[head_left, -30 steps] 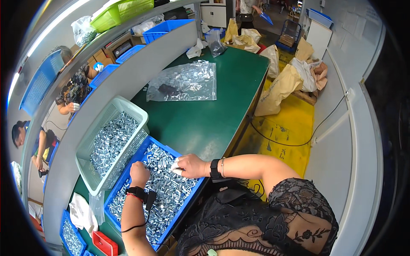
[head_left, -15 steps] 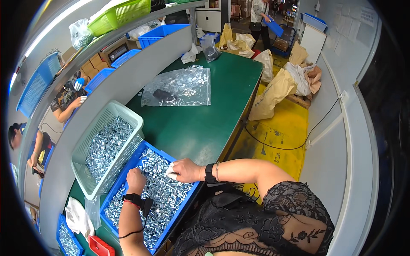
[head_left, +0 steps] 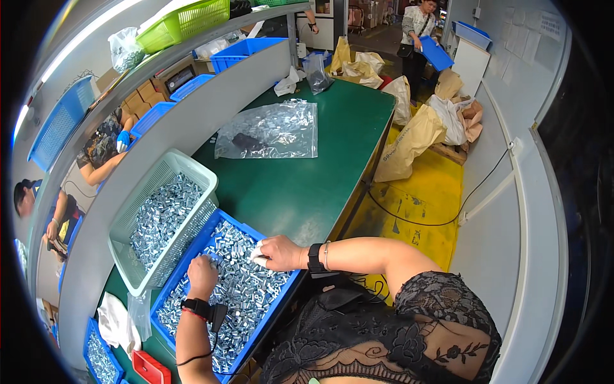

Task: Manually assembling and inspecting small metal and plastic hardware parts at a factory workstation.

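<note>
Left fingers (head_left: 202,264): were curled; couldn't tell if gripping.
Right fingers (head_left: 258,254): bent inward, hold unclear.
Metal pieces (head_left: 242,281): lay heaped in the blue tray (head_left: 206,235); seemed hard, slick, light singly, best pinched sideways.

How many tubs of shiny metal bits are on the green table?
3: the large blue tray in the middle, the pale green basket beside it, and the small blue tray at lower left. More may be hidden.

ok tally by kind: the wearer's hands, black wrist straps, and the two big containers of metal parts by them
Left hand: 1
Right hand: 1
Black straps: 2
Blue tray: 1
Pale green basket: 1
Total: 6
</note>
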A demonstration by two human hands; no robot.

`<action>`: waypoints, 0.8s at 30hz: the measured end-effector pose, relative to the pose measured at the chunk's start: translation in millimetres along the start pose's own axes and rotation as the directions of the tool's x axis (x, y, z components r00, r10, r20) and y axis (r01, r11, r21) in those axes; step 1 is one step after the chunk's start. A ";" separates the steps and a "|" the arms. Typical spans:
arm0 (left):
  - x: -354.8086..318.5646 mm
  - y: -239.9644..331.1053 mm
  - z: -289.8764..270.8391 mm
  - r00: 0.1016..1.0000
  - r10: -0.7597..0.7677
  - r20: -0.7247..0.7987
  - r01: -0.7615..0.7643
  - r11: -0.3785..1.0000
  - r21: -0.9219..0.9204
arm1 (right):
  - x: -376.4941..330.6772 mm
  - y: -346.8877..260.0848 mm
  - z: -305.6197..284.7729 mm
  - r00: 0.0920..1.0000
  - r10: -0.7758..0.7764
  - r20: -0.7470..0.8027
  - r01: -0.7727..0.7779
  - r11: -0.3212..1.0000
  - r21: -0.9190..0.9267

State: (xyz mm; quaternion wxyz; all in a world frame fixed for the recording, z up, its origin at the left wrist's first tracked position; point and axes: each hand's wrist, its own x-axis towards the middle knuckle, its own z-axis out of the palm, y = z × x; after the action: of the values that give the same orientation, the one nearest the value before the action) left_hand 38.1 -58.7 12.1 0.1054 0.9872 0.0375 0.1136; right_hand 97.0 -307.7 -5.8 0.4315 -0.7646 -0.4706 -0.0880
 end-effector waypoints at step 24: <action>-181.2 59.2 -28.3 0.844 -0.530 0.080 0.395 0.515 -0.761 | 2.1 -6.7 -3.7 0.998 0.028 0.055 -0.027 0.999 -0.024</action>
State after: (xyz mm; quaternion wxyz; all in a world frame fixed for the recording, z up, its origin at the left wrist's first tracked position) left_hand -141.5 -128.6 12.6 0.5271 0.7926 0.2576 0.1661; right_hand 93.7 -307.9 1.4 0.4104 -0.7782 -0.4707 -0.0665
